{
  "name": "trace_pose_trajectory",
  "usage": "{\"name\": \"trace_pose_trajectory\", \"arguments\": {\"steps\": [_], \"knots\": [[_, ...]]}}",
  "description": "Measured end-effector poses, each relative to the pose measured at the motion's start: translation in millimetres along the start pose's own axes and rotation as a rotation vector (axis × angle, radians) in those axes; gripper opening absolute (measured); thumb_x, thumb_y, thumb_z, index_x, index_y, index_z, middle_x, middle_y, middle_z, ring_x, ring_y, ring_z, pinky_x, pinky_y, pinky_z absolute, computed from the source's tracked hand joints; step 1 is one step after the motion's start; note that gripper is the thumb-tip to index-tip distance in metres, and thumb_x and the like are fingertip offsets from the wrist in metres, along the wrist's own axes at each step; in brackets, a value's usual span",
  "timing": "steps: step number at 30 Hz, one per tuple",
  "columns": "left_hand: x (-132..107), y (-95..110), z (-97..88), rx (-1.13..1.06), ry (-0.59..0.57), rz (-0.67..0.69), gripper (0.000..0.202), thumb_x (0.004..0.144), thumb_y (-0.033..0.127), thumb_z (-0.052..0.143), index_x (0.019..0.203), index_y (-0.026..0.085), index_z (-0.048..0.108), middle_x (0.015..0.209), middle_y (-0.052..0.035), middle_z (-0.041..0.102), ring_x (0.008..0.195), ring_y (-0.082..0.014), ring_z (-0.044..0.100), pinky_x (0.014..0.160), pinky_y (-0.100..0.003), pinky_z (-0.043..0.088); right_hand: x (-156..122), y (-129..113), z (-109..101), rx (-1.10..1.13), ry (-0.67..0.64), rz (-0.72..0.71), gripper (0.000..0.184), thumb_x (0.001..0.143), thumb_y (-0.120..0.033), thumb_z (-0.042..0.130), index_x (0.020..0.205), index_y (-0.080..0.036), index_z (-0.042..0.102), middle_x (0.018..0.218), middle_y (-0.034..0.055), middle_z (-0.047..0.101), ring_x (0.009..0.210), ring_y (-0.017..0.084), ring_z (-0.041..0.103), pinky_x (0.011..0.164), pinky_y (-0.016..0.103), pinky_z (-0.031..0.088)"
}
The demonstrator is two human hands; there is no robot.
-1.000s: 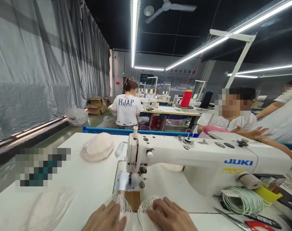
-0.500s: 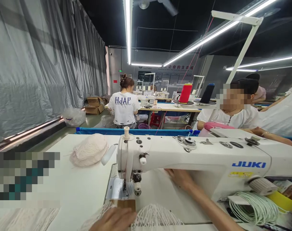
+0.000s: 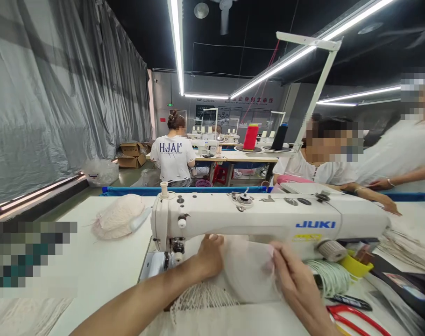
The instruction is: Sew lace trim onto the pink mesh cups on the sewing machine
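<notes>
A white sewing machine [image 3: 265, 214] spans the middle of the view, its needle area at the left end. In front of its arm, a thin, sheer whitish fabric piece [image 3: 251, 270] is spread between my hands. My right hand [image 3: 293, 275] pinches its right edge between thumb and fingers. At its left edge is my left hand [image 3: 210, 254], fingers curled and partly hidden; it appears to grip the fabric. Cream fringed trim [image 3: 201, 298] lies on the table below my left hand, partly behind my forearm.
A pale rounded fabric stack [image 3: 119, 217] lies left of the machine. Red-handled scissors [image 3: 356, 319], a green cord coil [image 3: 333, 277] and a yellow container [image 3: 356, 266] are at right. Co-workers [image 3: 173, 151] sit and stand beyond, one just behind the machine.
My left hand has moved from the trim by the needle to under the machine arm. My right hand has drawn back and right; the sheer fabric now shows. The view has shifted right.
</notes>
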State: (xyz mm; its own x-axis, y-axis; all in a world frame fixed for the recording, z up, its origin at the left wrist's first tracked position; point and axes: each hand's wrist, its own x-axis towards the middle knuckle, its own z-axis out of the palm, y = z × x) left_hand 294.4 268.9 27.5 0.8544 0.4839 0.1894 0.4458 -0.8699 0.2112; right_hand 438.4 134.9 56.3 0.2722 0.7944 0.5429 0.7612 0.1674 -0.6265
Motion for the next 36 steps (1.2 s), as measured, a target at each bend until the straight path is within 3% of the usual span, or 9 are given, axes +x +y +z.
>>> {"name": "trace_pose_trajectory", "arguments": {"steps": [5,7,10,13,17,21,26,30,36], "knots": [[-23.5,44.0,-38.5,-0.359,0.009,-0.044,0.048,0.096,0.032,0.012,0.128,0.015,0.044,0.113,-0.0127,0.061,0.105,-0.0207,0.055,0.092,-0.037,0.04,-11.3,-29.2,-28.8,0.154,-0.161,0.102,0.042,0.091,-0.054,0.032,0.065,-0.023,0.041,0.056,-0.0042,0.041,0.051,0.013,0.043,0.047,0.023,0.038],[-42.3,68.9,-56.2,-0.796,-0.085,-0.002,0.07,0.093,0.048,-0.005,0.126,0.013,0.046,0.101,-0.0104,0.064,0.095,-0.0177,0.058,0.085,-0.032,0.042,-15.4,-39.2,-30.7,0.216,-0.245,0.139,0.045,0.09,-0.057,0.032,0.061,-0.022,0.037,0.053,-0.0052,0.038,0.046,0.011,0.039,0.043,0.022,0.033],[-72.7,95.9,-72.1,-1.299,-0.209,-0.094,0.065,0.077,0.069,0.045,0.102,0.011,0.061,0.074,-0.0051,0.063,0.075,-0.0169,0.057,0.076,-0.03,0.042,-27.5,-56.1,-36.2,0.3,-0.367,0.2,0.046,0.092,-0.057,0.025,0.068,-0.022,0.041,0.051,-0.0066,0.039,0.04,0.009,0.035,0.038,0.021,0.029],[-100.5,104.3,-78.4,-1.327,-0.146,-0.273,0.044,0.061,0.052,0.072,0.073,0.012,0.061,0.055,0.0014,0.055,0.056,-0.0108,0.046,0.065,-0.027,0.037,-49.1,-73.9,-46.1,0.37,-0.499,0.201,0.047,0.092,-0.059,0.02,0.092,-0.021,0.047,0.06,-0.0044,0.05,0.049,0.012,0.048,0.049,0.024,0.041],[-137.6,101.1,-85.9,-1.374,-0.113,-0.398,0.041,0.063,0.051,0.07,0.066,0.013,0.056,0.06,-0.0001,0.057,0.061,-0.0122,0.049,0.066,-0.027,0.036,-84.2,-90.4,-47.0,0.292,-0.559,0.162,0.057,0.074,-0.052,0.064,0.118,-0.024,0.04,0.088,0.0009,0.058,0.079,0.018,0.055,0.071,0.029,0.044],[-178.7,96.8,-89.9,-1.328,-0.11,-0.401,0.047,0.069,0.058,0.063,0.065,0.011,0.059,0.07,-0.0033,0.06,0.07,-0.0126,0.05,0.073,-0.027,0.038,-105.6,-104.1,-30.5,0.3,-0.582,0.213,0.027,0.089,-0.045,0.045,0.093,-0.02,0.052,0.065,-0.0035,0.051,0.06,0.013,0.048,0.06,0.025,0.039],[-221.1,92.7,-84.0,-1.415,-0.278,-0.436,0.041,0.061,0.041,0.076,0.089,0.013,0.065,0.056,0.0039,0.056,0.055,-0.009,0.048,0.058,-0.021,0.036,-112.1,-131.7,-11.1,0.419,-0.68,0.299,0.036,0.088,-0.052,0.044,0.076,-0.019,0.051,0.055,-0.0061,0.047,0.043,0.007,0.034,0.043,0.022,0.027],[-241.4,87.4,-79.7,-1.446,-0.339,-0.394,0.021,0.065,0.025,0.069,0.082,0.012,0.07,0.045,0.0067,0.045,0.045,-0.0062,0.042,0.049,-0.019,0.032,-118.5,-144.3,1.1,0.305,-0.648,0.26,0.04,0.088,-0.054,0.04,0.071,-0.02,0.051,0.047,-0.007,0.039,0.045,0.009,0.032,0.045,0.022,0.026],[-257.7,78.6,-77.2,-1.37,-0.433,-0.398,0.03,0.062,0.014,0.059,0.089,0.012,0.072,0.044,0.0059,0.048,0.04,-0.0052,0.037,0.04,-0.017,0.024,-128.1,-141.8,15.4,0.288,-0.635,0.256,0.039,0.088,-0.054,0.041,0.069,-0.02,0.049,0.049,-0.007,0.035,0.049,0.01,0.032,0.046,0.022,0.026]]}}
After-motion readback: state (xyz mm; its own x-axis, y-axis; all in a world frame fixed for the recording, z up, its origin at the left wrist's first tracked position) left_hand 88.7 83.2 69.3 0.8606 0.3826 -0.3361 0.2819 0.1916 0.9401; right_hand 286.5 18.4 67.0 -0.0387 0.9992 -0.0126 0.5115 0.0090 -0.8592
